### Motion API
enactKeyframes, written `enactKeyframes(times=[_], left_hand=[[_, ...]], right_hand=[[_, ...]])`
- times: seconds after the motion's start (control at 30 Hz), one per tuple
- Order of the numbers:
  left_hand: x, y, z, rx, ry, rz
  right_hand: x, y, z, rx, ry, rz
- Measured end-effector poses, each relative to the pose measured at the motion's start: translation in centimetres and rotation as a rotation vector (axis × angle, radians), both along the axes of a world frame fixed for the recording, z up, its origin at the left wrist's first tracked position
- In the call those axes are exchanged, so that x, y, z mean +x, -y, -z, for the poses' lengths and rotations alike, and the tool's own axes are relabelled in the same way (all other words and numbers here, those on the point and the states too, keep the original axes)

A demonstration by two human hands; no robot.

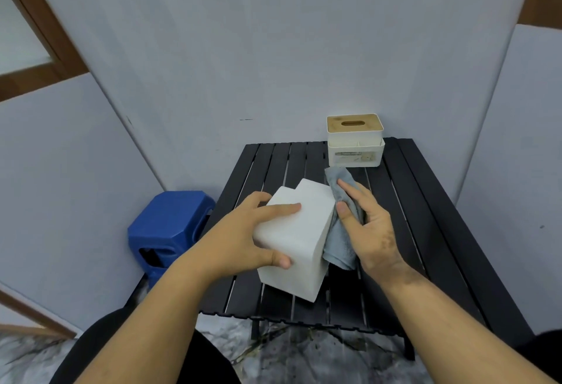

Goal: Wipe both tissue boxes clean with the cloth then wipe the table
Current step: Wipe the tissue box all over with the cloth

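Cloth [343, 219] pressed on box [299, 237] side, table [441, 231] edge near

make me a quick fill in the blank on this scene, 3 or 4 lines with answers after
1. The right hand presses a grey ____ against the white tissue box.
2. The left hand grips the white tissue box, which is tilted above the ____ slatted table.
3. The second tissue box, at the table's far edge, has a ____ lid.
4. Left of the table stands a ____ stool.

Answers: cloth; black; wooden; blue
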State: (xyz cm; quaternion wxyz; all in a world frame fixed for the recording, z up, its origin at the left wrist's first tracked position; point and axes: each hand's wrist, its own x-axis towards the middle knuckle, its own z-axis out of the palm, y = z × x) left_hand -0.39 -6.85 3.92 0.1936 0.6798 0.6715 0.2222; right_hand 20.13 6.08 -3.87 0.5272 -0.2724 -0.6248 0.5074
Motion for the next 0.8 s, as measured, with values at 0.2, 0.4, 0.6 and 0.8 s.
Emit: enactKeyframes(times=[0.2,0.4,0.6,0.8], left_hand=[[1.3,0.0,1.1,0.088,0.068,0.001],[1.3,-0.6,1.0,0.089,0.099,-0.002],[1.6,-0.6,0.8,0.056,0.155,-0.026],[1.8,-0.6,1.1,0.065,0.21,-0.045]], right_hand=[[-1.5,4.9,-0.3,-0.215,-0.136,0.062],[-1.8,12.3,0.6,-0.179,-0.048,0.081],[-1.8,3.4,-0.1,-0.249,-0.104,0.027],[-1.1,6.8,2.9,-0.343,-0.1,-0.031]])
